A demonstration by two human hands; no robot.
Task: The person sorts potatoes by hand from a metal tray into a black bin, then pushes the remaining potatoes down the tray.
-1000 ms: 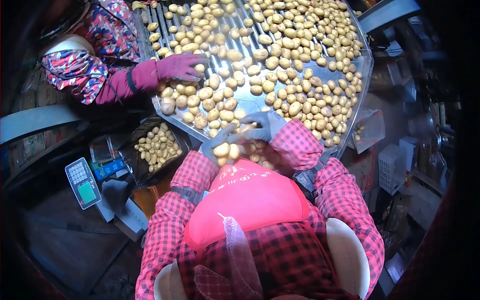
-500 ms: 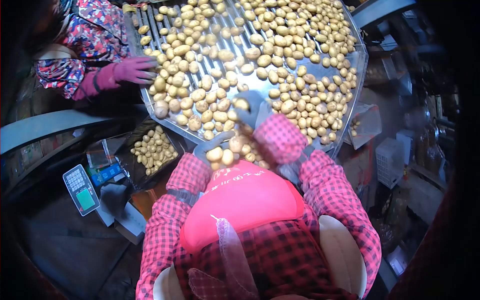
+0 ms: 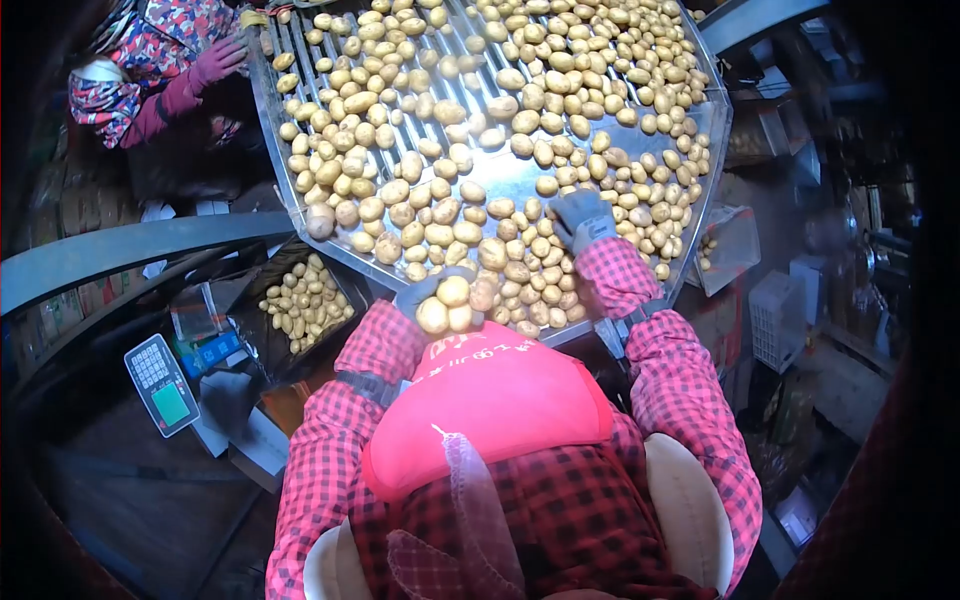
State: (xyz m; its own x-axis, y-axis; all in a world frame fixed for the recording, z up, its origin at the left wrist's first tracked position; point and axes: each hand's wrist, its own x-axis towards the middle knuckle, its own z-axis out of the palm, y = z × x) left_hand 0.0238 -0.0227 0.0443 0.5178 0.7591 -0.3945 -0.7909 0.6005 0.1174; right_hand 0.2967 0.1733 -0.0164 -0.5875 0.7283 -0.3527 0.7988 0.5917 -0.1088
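Observation:
Small yellow potatoes [image 3: 415,215] cover a metal sorting table [image 3: 490,175] in front of me. Near its front edge, my gloved left hand [image 3: 415,293] is closed around several potatoes [image 3: 453,291], cupped against my body. My gloved right hand [image 3: 582,218] lies low over the potatoes at the right front, its fingers bent loosely apart and touching the pile. No potato shows in that hand, though its palm side is hidden. Between my hands sits a dense cluster of potatoes [image 3: 535,275].
At the far left, another person's pink-gloved hand [image 3: 218,62] is near the table's corner. A dark crate [image 3: 345,312] of potatoes stands below the left edge. Nearby is a scale display [image 3: 162,385]. A curved metal bar [image 3: 130,250] crosses the left; a white basket [image 3: 777,322] stands right.
My right hand has moved right, from near my left hand to the right-hand potatoes; the potato seen in it is gone. The other person's hand has drawn back from the table.

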